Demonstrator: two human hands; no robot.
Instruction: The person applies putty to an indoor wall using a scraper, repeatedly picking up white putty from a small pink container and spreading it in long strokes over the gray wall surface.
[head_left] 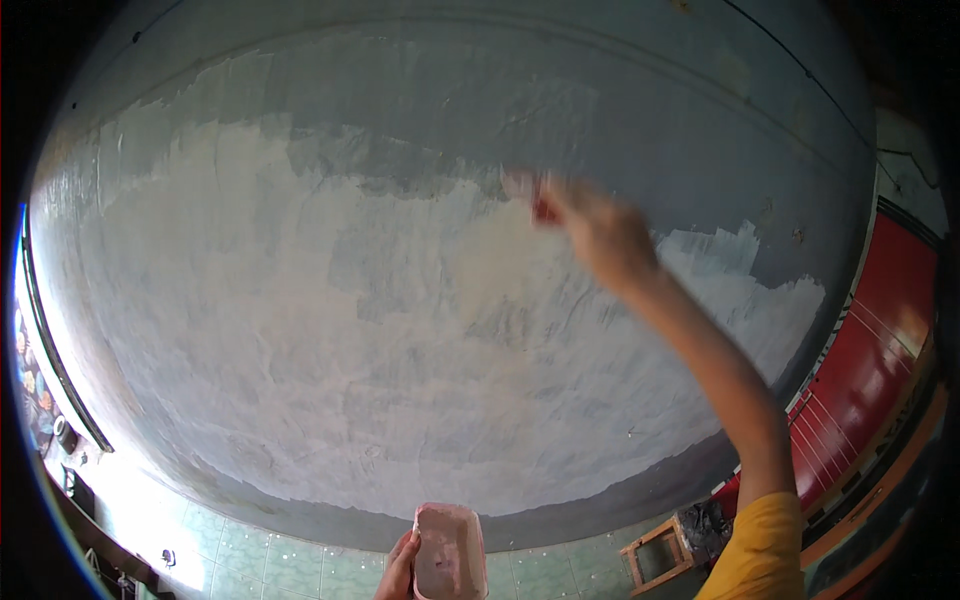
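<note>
My right hand (pixel 610 235) is raised to the wall, its fingers closed round a paintbrush (pixel 545 200) with a red part; motion blurs both. The brush's pale end is at the upper border of a whitish coat of paint (pixel 250 270) on the grey wall (pixel 660 120). Low in the middle, my left hand (pixel 398 568) grips the left side of a pinkish rectangular tub (pixel 450 550). A thin pinkish-white residue coats its inside. The lower part of the tub is cut off by the picture's edge.
A wooden stool (pixel 655 560) with a dark bundle (pixel 705 530) on it stands at the lower right. Beyond it is a glossy red panel (pixel 850 370). Pale green floor tiles (pixel 290 565) carry white spots. Bright light falls on the floor at the left.
</note>
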